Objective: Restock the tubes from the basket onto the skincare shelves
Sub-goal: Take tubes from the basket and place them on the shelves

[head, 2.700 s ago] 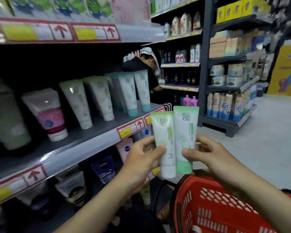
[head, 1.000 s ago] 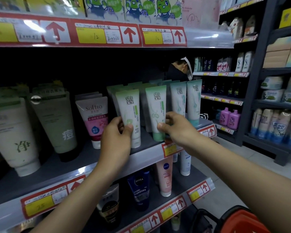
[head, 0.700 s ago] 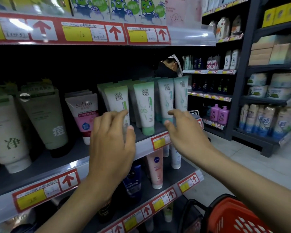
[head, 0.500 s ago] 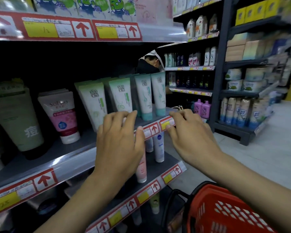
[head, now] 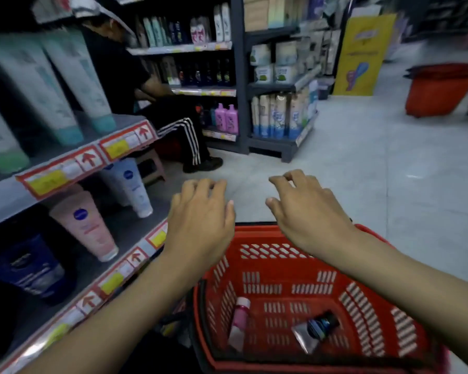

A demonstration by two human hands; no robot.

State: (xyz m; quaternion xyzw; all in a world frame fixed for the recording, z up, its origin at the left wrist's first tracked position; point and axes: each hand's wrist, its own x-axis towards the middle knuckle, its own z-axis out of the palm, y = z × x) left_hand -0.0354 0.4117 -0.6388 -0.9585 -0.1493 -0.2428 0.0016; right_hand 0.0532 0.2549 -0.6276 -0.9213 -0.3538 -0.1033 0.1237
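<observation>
At six o'clock, closest in, a red basket (head: pixel 278 268) with slotted walls stands on the floor. Two tubes lie on its bottom: a pink tube (head: pixel 238 322) toward seven o'clock and a dark tube (head: pixel 314 330) with a silver crimped end toward five. They are apart from each other.

Above the basket's far rim hang the left hand (head: pixel 200 220) and the right hand (head: pixel 305 211). Both are palm down with fingers loosely bent, holding nothing, and there is a gap between them.

At nine o'clock run the skincare shelves (head: pixel 14 195), grey boards edged with red-and-yellow price strips (head: pixel 89 159). The lower board carries a navy tube (head: pixel 25 268), a pale pink tube (head: pixel 88 225) and a white tube (head: pixel 133 184), all cap down. The board above holds tall pale tubes (head: pixel 73 82) with teal and green caps.

The floor (head: pixel 389 184) is pale grey tile, spreading toward three o'clock.

At eleven o'clock a person (head: pixel 146 85) in black, with white-striped trousers, sits facing a dark shelving unit. Pink bottles (head: pixel 227 118) stand low on that unit.

At one o'clock stands a yellow sign (head: pixel 362 55). At two o'clock there is a second red basket (head: pixel 441 90), blurred.
</observation>
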